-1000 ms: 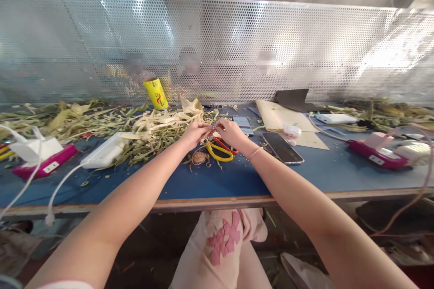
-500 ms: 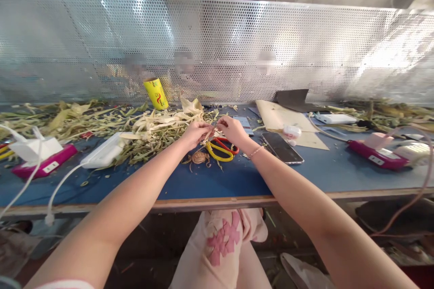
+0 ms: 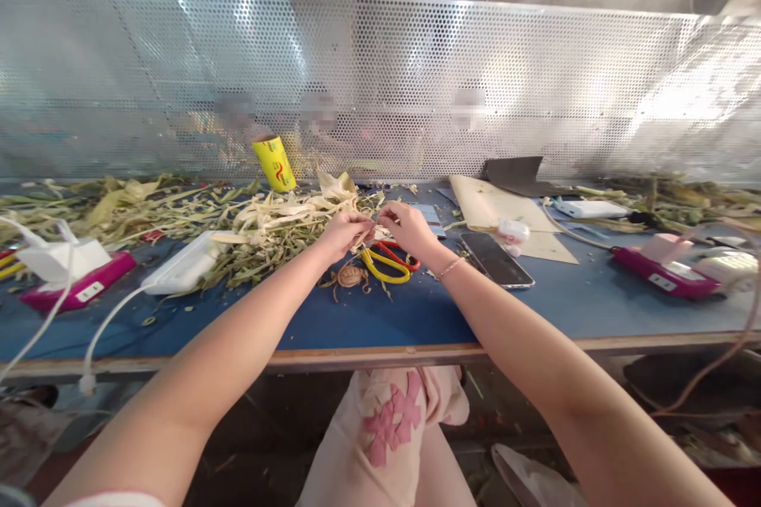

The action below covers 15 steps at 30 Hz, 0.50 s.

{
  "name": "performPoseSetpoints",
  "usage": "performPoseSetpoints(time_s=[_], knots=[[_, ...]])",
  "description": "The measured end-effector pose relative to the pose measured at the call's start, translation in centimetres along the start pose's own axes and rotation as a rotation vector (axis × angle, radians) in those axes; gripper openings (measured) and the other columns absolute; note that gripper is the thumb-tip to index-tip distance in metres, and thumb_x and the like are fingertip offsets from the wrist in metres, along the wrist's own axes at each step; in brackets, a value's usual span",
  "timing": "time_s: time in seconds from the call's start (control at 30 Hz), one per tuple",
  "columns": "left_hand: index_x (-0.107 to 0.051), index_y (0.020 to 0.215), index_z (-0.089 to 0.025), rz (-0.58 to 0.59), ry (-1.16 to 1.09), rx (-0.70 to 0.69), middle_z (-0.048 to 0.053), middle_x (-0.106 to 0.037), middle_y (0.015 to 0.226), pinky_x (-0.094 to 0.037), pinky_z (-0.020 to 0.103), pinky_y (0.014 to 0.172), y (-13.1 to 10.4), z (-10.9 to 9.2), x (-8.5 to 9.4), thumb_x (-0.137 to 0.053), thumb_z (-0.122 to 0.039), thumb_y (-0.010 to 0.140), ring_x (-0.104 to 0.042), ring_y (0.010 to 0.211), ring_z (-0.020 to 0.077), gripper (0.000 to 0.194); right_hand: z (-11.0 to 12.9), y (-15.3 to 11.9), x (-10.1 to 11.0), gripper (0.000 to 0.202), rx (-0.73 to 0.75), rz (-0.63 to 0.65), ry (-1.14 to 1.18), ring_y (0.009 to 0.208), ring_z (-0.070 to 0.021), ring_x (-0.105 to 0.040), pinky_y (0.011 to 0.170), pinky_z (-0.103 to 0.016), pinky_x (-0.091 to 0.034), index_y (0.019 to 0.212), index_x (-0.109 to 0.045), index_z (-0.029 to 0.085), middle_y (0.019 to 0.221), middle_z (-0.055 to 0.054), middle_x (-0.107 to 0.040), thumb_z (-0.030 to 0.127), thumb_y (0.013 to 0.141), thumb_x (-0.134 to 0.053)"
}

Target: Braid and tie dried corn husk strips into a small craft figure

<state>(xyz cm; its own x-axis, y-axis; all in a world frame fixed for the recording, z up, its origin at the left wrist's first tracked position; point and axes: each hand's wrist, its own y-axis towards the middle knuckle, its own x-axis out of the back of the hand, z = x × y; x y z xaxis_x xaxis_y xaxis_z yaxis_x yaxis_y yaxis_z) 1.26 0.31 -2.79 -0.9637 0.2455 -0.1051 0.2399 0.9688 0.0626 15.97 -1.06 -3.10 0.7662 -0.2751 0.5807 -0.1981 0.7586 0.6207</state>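
Note:
My left hand [image 3: 349, 232] and my right hand [image 3: 405, 223] meet over the middle of the blue table, fingertips pinched close together. Whatever is between the fingers is too small and hidden to make out. Just below my hands lie scissors with a yellow handle [image 3: 386, 268] and a red handle [image 3: 407, 256]. A small ball of brown twine [image 3: 349, 276] rests left of the scissors. Beside my left hand spreads a heap of pale and green dried husk strips [image 3: 273, 223].
A yellow roll [image 3: 274, 164] stands tilted before the perforated metal screen [image 3: 380, 79]. A phone [image 3: 498, 260], white earbud case [image 3: 512, 230] and beige card [image 3: 496, 204] lie right. Magenta power strips [image 3: 663, 279] with cables sit at both sides, a white power bank [image 3: 185, 263] at left.
Both hands stay in nearly the same place, with only a slight shift of the right fingers. Nothing else has visibly moved on the table.

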Motion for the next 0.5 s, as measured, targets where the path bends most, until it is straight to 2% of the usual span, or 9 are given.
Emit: performPoseSetpoints(time_s=[0.2,0.33,0.5], knots=[[-0.061,0.060,-0.009,0.002,-0.003,-0.009,0.000,-0.059,0.051,-0.047,0.024,0.059,-0.15,-0.13,-0.21,-0.060,-0.005,0.058,-0.056,0.050,0.0084,0.005,-0.19,0.16,0.03,0.013,0.037,-0.038,-0.036,0.073,-0.0128,-0.051,0.071,-0.025,-0.037,0.074,-0.057,0.017,0.076,-0.003,-0.060,0.019,0.078,-0.044],[-0.062,0.060,-0.009,0.027,-0.002,-0.035,0.000,-0.059,0.051,-0.045,0.024,0.059,-0.30,-0.21,-0.27,-0.064,-0.009,0.058,-0.055,0.050,0.0079,0.003,-0.18,0.19,0.16,0.013,0.032,-0.051,-0.063,0.073,-0.0133,-0.051,0.071,-0.025,-0.037,0.074,-0.057,0.017,0.075,-0.003,-0.060,0.019,0.078,-0.045],[-0.060,0.058,-0.010,0.029,0.041,-0.050,-0.002,-0.056,0.049,-0.045,0.023,0.056,-0.48,-0.18,-0.41,-0.068,-0.015,0.057,-0.053,0.049,0.0076,0.010,-0.12,0.14,0.06,0.010,0.029,-0.048,-0.028,0.073,-0.0124,-0.051,0.071,-0.025,-0.038,0.074,-0.057,0.017,0.074,-0.002,-0.059,0.018,0.077,-0.047]])
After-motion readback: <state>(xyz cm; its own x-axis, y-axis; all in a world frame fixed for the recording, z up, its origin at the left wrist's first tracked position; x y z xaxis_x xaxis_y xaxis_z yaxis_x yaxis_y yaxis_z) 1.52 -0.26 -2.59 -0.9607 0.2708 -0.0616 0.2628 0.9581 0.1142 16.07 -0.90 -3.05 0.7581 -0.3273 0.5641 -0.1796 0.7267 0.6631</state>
